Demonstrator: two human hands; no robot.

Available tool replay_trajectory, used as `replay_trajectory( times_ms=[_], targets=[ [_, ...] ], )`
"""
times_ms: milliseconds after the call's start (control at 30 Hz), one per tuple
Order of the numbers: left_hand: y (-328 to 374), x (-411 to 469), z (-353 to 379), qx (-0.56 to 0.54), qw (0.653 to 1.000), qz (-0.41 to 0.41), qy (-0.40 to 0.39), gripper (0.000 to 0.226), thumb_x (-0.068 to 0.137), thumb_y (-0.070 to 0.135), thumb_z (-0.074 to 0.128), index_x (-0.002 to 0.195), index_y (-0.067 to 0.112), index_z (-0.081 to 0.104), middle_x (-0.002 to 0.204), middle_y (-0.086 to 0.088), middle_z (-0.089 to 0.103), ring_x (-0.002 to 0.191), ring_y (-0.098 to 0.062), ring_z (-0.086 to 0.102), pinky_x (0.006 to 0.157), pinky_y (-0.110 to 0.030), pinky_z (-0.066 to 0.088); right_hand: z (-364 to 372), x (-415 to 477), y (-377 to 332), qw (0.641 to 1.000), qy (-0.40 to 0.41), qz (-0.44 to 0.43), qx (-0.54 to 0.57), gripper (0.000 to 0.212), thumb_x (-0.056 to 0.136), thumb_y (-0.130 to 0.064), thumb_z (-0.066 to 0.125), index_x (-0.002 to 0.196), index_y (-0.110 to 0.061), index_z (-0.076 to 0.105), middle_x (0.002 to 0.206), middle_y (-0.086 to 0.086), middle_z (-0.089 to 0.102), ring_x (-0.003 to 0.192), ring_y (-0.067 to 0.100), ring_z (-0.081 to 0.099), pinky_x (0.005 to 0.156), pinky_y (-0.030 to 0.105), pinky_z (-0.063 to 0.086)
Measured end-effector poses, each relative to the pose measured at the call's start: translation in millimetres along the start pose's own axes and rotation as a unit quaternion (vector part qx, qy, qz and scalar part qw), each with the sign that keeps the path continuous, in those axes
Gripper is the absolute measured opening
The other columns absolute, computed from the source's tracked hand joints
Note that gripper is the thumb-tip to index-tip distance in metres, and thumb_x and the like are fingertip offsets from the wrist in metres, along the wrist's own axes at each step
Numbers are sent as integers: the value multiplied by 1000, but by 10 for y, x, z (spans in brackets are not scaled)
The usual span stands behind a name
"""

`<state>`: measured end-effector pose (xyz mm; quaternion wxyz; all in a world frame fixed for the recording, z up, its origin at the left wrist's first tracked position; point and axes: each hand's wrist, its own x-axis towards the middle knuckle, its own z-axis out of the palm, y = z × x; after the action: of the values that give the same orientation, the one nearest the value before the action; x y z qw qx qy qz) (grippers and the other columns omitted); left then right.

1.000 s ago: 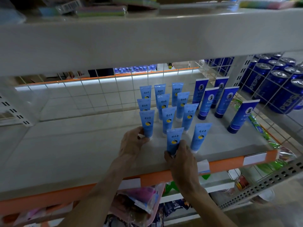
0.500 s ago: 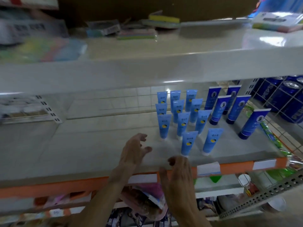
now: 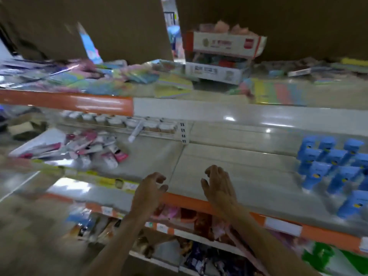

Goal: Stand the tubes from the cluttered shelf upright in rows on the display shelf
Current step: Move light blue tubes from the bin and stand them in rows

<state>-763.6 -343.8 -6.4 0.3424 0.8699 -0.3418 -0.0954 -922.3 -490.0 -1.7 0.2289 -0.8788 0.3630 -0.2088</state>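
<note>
Several light blue tubes (image 3: 336, 162) stand upright in rows at the right end of the grey display shelf (image 3: 229, 166). A heap of pink and white tubes (image 3: 93, 150) lies flat on the cluttered shelf (image 3: 143, 156) to the left. One white tube (image 3: 136, 131) leans against the rail behind that heap. My left hand (image 3: 148, 193) and my right hand (image 3: 218, 185) hover over the shelf's orange front edge, between the two groups. Both hold nothing, with fingers loosely curled. The picture is blurred by motion.
The shelf above carries flat coloured packets (image 3: 111, 82) and a white carton (image 3: 221, 56) in front of brown cardboard. Small jars (image 3: 123, 121) line the back rail on the left. Packets fill the shelf below (image 3: 179, 218). A bracket (image 3: 184, 134) divides the two shelf sections.
Both hands have let go of the blue tubes and drawn back to the shelf's front edge. The view has swung left, so the blue tubes sit at the right and the pink heap shows.
</note>
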Motion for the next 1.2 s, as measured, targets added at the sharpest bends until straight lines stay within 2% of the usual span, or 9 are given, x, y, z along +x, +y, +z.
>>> replay_trajectory(
  times_ms=[267, 367, 433, 567, 700, 867, 1000, 1100, 1200],
  targets=[
    [-1889, -347, -2061, 25, 991, -113, 63, 12, 82, 21, 72, 88, 27, 64, 82, 10, 66, 79, -13, 65, 72, -26, 46, 1114, -116, -2150, 995, -82, -62, 5, 19, 94, -23, 51, 111, -14, 48, 116, 7, 53, 107, 26, 49, 90, 36, 42],
    [-2462, -473, -2696, 28, 985, -149, 83, 17, 79, 24, 74, 81, 35, 61, 79, 14, 67, 75, -13, 68, 73, -28, 51, 1435, -143, -2742, 991, -117, -70, 1, 15, 93, -24, 51, 105, -15, 47, 112, 6, 53, 105, 27, 50, 89, 36, 41],
    [-2723, -461, -2996, 28, 982, -165, 93, 12, 80, 25, 74, 83, 31, 64, 80, 14, 66, 76, -13, 66, 74, -29, 51, 1596, -111, -3043, 989, -124, -86, 1, 15, 94, -24, 51, 105, -16, 47, 111, 4, 52, 104, 25, 48, 89, 35, 41],
    [-3070, -304, -3292, 21, 981, -164, 100, 9, 82, 27, 72, 89, 27, 67, 83, 12, 67, 81, -10, 64, 77, -29, 49, 1893, 89, -3453, 988, -129, -89, -5, 16, 93, -24, 53, 106, -15, 48, 111, 5, 53, 105, 25, 48, 90, 38, 43],
    [-3314, -20, -3408, 28, 986, -152, 67, 11, 84, 23, 70, 94, 26, 67, 88, 9, 67, 84, -10, 62, 76, -25, 45, 2184, 395, -3685, 990, -121, -77, -12, 10, 89, -22, 55, 97, -19, 50, 107, 6, 57, 104, 28, 53, 88, 39, 45],
    [-3688, 625, -3613, 25, 987, -155, 37, 11, 83, 29, 69, 85, 37, 62, 87, 12, 68, 82, -8, 64, 77, -26, 50, 2642, 923, -3931, 994, -94, -45, -20, 21, 89, -22, 54, 106, -10, 54, 110, 10, 59, 107, 31, 54, 87, 39, 46],
    [-3996, 1249, -3754, 21, 988, -151, 39, 7, 82, 28, 69, 83, 35, 65, 83, 15, 67, 79, -4, 63, 69, -21, 45, 3026, 1460, -4114, 996, -88, -23, -5, 13, 88, -17, 55, 98, -9, 52, 104, 13, 59, 99, 32, 55, 74, 33, 37],
    [-4213, 1668, -3816, 27, 989, -141, 20, 8, 82, 24, 68, 88, 29, 68, 84, 14, 67, 86, -12, 64, 80, -30, 50, 3313, 1746, -4264, 996, -87, -28, 1, 12, 86, -19, 57, 93, -12, 52, 95, 13, 61, 87, 31, 59, 67, 32, 41],
    [-4336, 1997, -3828, 33, 993, -110, 14, 11, 82, 22, 68, 93, 24, 68, 86, 10, 67, 86, -15, 65, 83, -36, 52, 3569, 1963, -4464, 994, -98, -49, 7, 25, 84, -18, 56, 107, -9, 49, 88, 12, 61, 79, 30, 59, 65, 37, 46]
  ],
)
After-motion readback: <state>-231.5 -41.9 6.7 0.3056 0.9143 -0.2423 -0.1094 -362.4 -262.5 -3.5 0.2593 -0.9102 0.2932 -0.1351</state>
